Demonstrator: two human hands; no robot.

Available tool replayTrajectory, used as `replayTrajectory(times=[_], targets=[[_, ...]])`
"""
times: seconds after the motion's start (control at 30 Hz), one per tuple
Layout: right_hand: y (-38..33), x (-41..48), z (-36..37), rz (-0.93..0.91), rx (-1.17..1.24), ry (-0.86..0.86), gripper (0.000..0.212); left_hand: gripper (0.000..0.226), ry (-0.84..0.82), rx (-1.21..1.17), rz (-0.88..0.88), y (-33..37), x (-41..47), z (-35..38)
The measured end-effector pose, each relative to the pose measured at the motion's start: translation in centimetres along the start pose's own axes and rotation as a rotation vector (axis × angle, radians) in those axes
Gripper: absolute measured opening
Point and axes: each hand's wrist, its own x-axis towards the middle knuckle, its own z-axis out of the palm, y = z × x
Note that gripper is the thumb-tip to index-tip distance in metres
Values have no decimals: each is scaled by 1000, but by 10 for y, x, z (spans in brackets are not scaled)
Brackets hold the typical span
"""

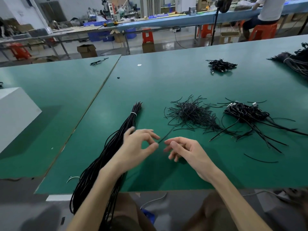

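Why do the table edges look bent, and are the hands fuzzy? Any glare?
Head view: the wide lens bows the green table at its edges; the left hand and right hand are smeared by motion, as is the thin black wire the left hand pinches; a small white glare spot sits far up the table; shadows under the hands are soft.

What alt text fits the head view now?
The left hand pinches a black wire tie while the right hand hovers beside it over a green table; a tied cable bundle lies left, a tie pile and coiled USB cables right.
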Motion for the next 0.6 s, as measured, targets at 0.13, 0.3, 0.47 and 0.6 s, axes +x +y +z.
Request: replayTrajectory(times=[0.13, 0.3, 0.47, 0.6], targets=[[0, -2, 0, -7, 50, 97, 29, 25, 24, -48, 16, 31, 10, 30], [0, -3, -2, -29, 164, 255, 26, 15, -111, -158, -117, 28, 11, 25], [0, 2, -12, 25, 341, 554, 29, 25, -627, -353, -167, -3, -14, -16], [-3, 2, -9, 12, 373, 480, 34, 22, -692, -605, -104, -2, -25, -32]])
